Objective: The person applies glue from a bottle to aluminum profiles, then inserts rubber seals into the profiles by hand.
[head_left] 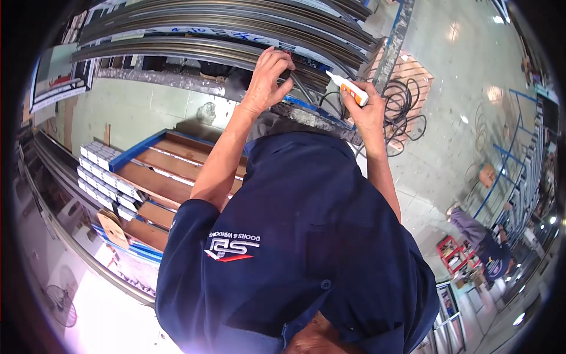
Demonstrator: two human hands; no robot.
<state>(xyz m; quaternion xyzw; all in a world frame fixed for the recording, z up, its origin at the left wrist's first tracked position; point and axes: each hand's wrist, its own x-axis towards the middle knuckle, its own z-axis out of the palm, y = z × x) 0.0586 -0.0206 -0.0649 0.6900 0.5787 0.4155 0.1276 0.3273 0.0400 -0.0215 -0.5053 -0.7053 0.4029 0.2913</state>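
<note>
bottle in right hand, left hand at dark bars

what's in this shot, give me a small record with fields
left hand: left hand, fingers bent at the dark metal profiles; whether it grips one is unclear
right hand: right hand, holding the white bottle
bottle: orange on its label, nozzle angled towards the profiles
floor beyond the bench: black cable, loosely coiled
left side: blue-edged rack with brown boards
far right: another person in dark clothing, near a red rack
</note>
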